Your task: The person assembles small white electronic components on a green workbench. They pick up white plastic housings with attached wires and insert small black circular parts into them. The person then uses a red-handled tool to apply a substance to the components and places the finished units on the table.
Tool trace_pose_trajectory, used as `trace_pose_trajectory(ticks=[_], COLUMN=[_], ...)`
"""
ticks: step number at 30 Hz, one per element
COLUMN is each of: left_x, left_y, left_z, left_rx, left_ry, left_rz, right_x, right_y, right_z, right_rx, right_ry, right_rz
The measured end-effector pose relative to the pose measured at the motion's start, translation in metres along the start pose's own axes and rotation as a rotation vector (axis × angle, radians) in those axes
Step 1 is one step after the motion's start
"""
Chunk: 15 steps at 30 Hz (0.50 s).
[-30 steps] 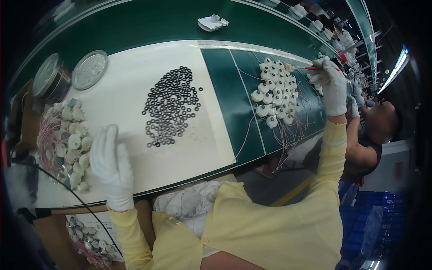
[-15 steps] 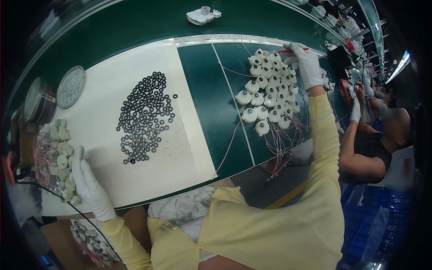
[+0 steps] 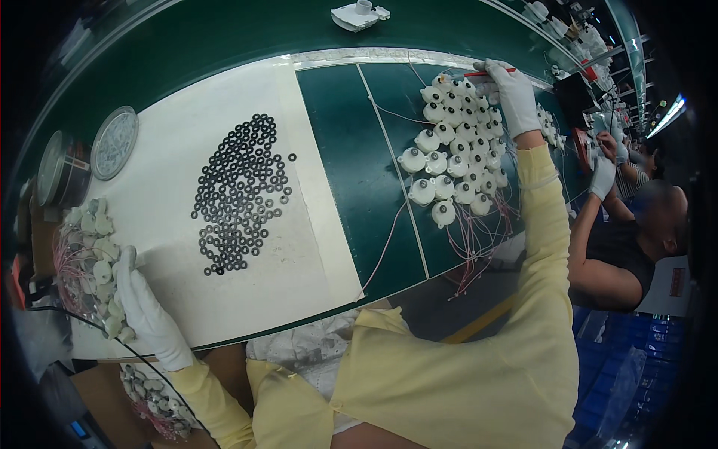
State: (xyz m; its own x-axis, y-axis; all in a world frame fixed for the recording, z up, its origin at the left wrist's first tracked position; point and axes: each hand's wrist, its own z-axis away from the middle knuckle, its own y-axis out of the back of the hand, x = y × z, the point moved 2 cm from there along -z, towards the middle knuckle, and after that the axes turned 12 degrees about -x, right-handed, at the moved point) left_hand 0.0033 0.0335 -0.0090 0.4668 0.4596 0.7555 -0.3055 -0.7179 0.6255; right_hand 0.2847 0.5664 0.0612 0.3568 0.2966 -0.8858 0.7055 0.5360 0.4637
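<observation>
Right hand [image 3: 516,97]: at 1 o'clock, gloved, is gripping a thin red stick [image 3: 472,74].
Stick's axis: is running nearly level along the 9-to-3 line at 1 o'clock, its free end pointing toward 9, near the far edge of the white parts [image 3: 457,166].
Left hand [image 3: 152,318]: at 8 o'clock, gloved, is stretching its fingers straight just beside a cream pile [image 3: 102,273]; contact is staying unclear.
Black rings [image 3: 243,161]: are spreading at 10 o'clock over a white sheet [image 3: 168,165].
Bench [image 3: 336,135]: is showing green under the white parts.
Beyond: a person [image 3: 609,254] is working at 3 o'clock, blue crates [image 3: 636,374] standing at 4.
</observation>
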Motion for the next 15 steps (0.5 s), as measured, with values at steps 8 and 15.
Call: trace_pose_trajectory(ticks=[8,15], left_x=[0.0006,0.0003], left_y=[0.0005,0.0002], left_z=[0.0000,0.0005], left_rx=[-0.009,-0.019], left_ry=[-0.022,-0.038], left_rz=[-0.026,-0.033], right_x=[0.0061,0.0085], right_y=[0.0006,0.0008], right_z=[-0.0029,0.0025], right_rx=[-0.001,-0.005], right_ry=[-0.003,-0.025], right_rz=[0.020,0.020])
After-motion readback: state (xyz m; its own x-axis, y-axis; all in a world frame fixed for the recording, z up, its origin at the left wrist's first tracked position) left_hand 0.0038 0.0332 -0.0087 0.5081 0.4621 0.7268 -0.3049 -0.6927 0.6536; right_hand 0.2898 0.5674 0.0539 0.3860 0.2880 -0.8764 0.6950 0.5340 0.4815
